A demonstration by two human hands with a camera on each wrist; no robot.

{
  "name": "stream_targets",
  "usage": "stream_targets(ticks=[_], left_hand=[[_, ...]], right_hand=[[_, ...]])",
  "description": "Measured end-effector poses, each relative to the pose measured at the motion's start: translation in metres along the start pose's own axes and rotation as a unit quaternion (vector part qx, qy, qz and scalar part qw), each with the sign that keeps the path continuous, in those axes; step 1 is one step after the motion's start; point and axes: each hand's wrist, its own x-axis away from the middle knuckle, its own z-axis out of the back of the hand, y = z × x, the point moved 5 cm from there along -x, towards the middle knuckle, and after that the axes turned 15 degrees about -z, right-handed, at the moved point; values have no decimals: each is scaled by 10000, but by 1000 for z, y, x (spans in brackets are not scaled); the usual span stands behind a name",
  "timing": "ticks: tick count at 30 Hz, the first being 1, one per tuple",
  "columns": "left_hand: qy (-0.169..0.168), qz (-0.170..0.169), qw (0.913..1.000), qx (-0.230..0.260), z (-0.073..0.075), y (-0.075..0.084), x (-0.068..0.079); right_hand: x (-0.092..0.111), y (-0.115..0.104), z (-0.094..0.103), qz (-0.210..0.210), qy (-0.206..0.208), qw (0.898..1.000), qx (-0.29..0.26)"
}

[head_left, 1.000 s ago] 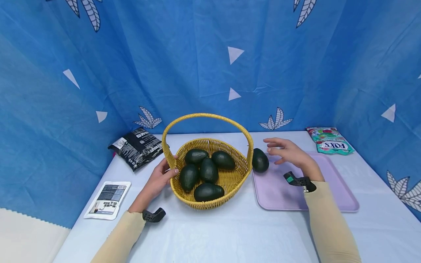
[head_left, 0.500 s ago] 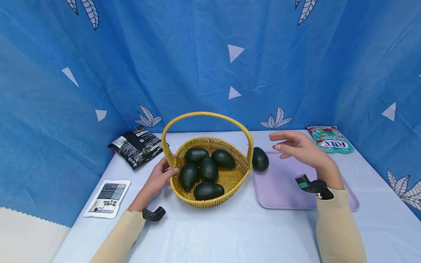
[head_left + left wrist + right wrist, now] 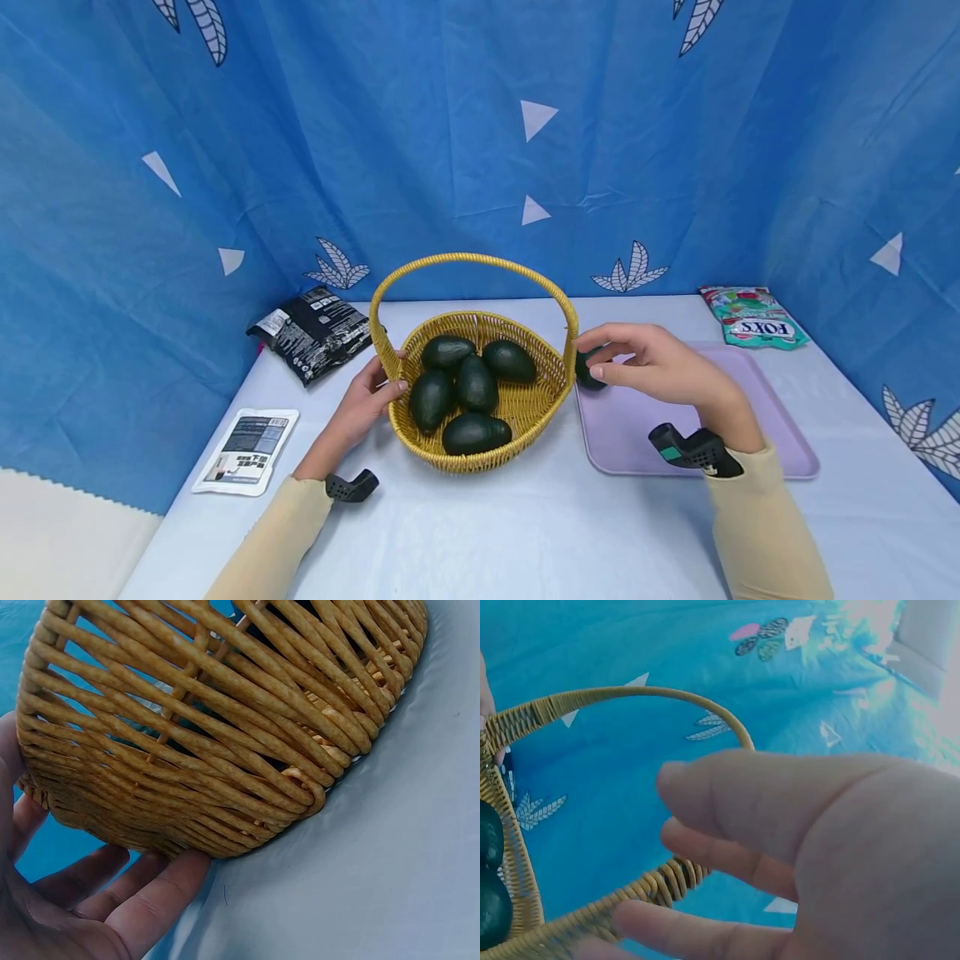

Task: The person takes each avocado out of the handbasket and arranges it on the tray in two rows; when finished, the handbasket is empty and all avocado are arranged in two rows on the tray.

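Observation:
A yellow wicker basket [image 3: 480, 461] with a tall arched handle [image 3: 468, 258] stands mid-table, holding several dark green avocados [image 3: 476, 386]. My left hand [image 3: 367, 404] grips its left side, thumb over the rim; in the left wrist view its fingers [image 3: 154, 900] lie against the woven outside. Another avocado [image 3: 583, 373] is at the left edge of the lilac tray [image 3: 637, 450], outside the basket. My right hand [image 3: 652, 362] hovers over it, partly hiding it, fingers loosely bent near the handle's right base. Whether a fingertip touches handle or avocado, I cannot tell.
A black packet [image 3: 311, 333] lies behind my left hand. A white pouch [image 3: 246, 452] is on the table's left side. At the back right is a green and red FOX'S bag [image 3: 753, 318]. A blue curtain [image 3: 465, 150] hangs behind the table.
My right hand first drew back up and to the right, then came left and down over the avocado beside the basket. The left hand and the basket have stayed put.

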Motion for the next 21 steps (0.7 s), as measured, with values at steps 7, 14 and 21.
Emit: stream_targets(ticks=[7,14,21], left_hand=[[-3,22,9999,-128,3,1,0],[10,85,9998,-184,4,-1,0],[44,-30,9999,-90,0,0,1]], right_hand=[[-1,-12,-16,178,-135,9997,101],[-25,-26,-57,628,-777,9949,127],[-60,-25,-94,753,-1404,9864,407]])
